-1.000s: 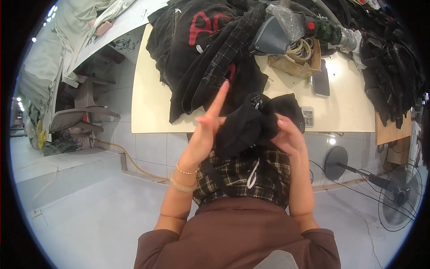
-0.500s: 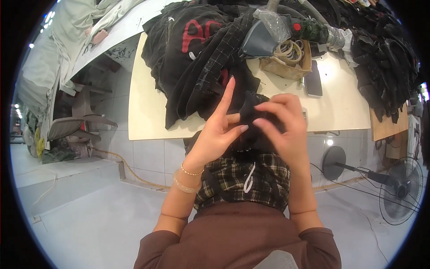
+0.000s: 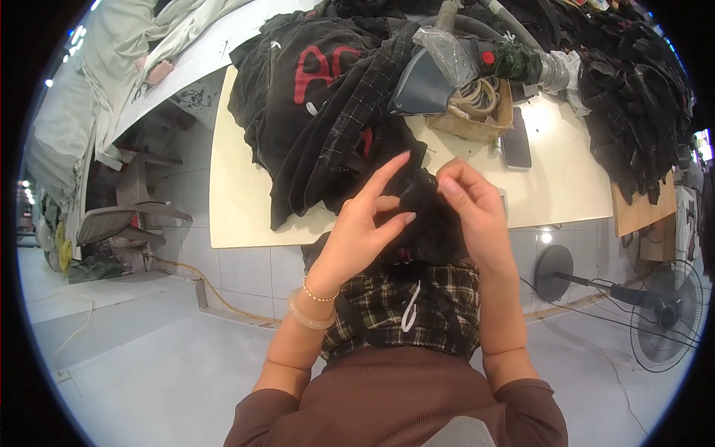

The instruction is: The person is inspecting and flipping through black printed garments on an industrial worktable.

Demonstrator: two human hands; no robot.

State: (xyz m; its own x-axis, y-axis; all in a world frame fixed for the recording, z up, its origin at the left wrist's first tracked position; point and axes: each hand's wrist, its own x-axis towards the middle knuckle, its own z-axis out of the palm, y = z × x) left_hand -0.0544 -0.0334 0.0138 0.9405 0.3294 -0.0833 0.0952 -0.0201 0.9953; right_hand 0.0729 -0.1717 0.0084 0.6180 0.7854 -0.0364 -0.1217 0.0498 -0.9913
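Observation:
A piece of black cloth (image 3: 428,212) hangs from the table's front edge down over my lap. My right hand (image 3: 477,205) pinches its upper edge between thumb and fingers. To the left of the cloth is my left hand (image 3: 365,227), its index finger stretched up and its thumb apart. The middle finger of that hand reaches against the cloth; its other fingers are hidden. Behind both hands lies a large heap of black garments (image 3: 298,127), with red lettering and a thin white grid pattern on part of it.
On the cream table (image 3: 246,216) stand a grey machine head (image 3: 424,86) wrapped in clear plastic and a cardboard box (image 3: 477,123) of rings. A phone (image 3: 516,141) lies beside the box. More dark cloth (image 3: 633,112) is piled at right. A fan (image 3: 665,316) stands on the floor.
My right thumb and fingers have come together on the cloth's edge; they were apart before. The left index finger leans further right. The table scene has shifted slightly down and left.

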